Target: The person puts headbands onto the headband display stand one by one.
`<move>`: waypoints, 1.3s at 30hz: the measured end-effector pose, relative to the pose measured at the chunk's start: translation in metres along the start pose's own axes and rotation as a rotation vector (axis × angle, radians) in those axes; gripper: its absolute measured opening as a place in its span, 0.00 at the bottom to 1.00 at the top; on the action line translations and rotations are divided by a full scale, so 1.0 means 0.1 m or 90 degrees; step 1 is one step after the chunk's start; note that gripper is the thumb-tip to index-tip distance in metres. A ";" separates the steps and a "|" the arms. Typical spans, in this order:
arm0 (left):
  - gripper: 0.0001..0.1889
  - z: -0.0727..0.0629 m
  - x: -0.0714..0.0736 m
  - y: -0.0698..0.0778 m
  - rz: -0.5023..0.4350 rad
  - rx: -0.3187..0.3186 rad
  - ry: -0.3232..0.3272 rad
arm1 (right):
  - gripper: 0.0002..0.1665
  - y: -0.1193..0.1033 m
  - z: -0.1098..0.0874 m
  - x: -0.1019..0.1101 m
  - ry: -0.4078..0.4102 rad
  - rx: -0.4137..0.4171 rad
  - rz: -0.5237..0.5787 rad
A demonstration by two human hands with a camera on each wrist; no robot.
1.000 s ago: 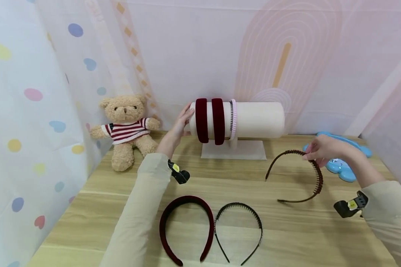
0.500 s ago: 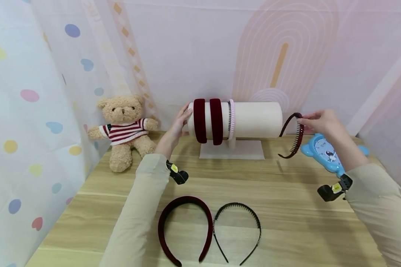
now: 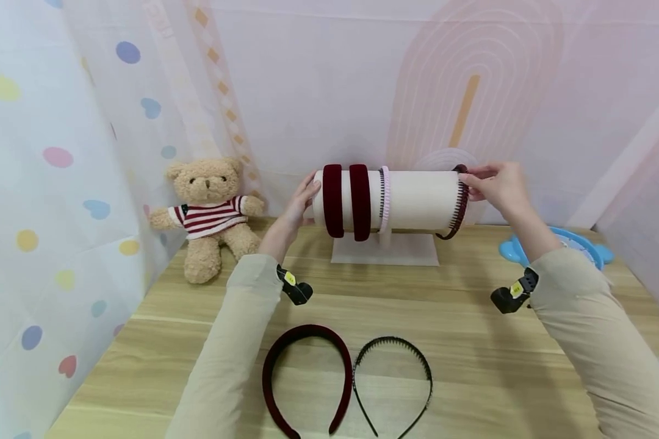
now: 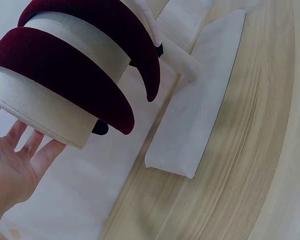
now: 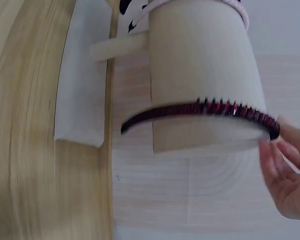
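A cream cylinder display stand (image 3: 423,198) carries two dark red velvet headbands (image 3: 332,201) and a pink headband (image 3: 385,198) beside a black toothed one. At the cylinder's left end, my left hand (image 3: 293,213) rests its extended fingers against the rim, as the left wrist view shows. My right hand (image 3: 502,188) pinches the top of a dark red toothed headband (image 3: 460,207). That band sits around the cylinder's right end, its teeth (image 5: 225,107) facing along the cylinder toward the pink band in the right wrist view.
A velvet headband (image 3: 269,372) and a black toothed headband (image 3: 429,375) lie on the wooden table (image 3: 208,347) in front. A teddy bear (image 3: 205,207) sits at the left. Behind my right forearm is a blue clock (image 3: 598,253), partly hidden.
My right hand has carried the dark red toothed headband up and left from above the table onto the cylinder's right end. My left hand has stayed at the left end.
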State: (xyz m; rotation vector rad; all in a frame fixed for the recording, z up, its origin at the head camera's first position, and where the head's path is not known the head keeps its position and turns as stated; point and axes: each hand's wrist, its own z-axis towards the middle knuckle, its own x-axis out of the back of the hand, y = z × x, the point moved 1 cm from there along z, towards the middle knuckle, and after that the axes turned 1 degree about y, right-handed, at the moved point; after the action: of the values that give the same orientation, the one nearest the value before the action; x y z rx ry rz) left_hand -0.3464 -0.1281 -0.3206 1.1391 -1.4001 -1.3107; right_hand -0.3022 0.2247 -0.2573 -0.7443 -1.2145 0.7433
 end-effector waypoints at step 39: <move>0.29 0.08 -0.07 -0.01 -0.011 0.001 -0.002 | 0.27 -0.31 0.25 -0.65 -0.169 0.254 -0.221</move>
State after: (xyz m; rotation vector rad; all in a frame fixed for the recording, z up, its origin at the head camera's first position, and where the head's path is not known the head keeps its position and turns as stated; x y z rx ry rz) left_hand -0.3530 -0.1199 -0.3220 1.1532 -1.3971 -1.3250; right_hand -0.3359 0.1568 -0.2619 -0.1026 -1.3343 0.7755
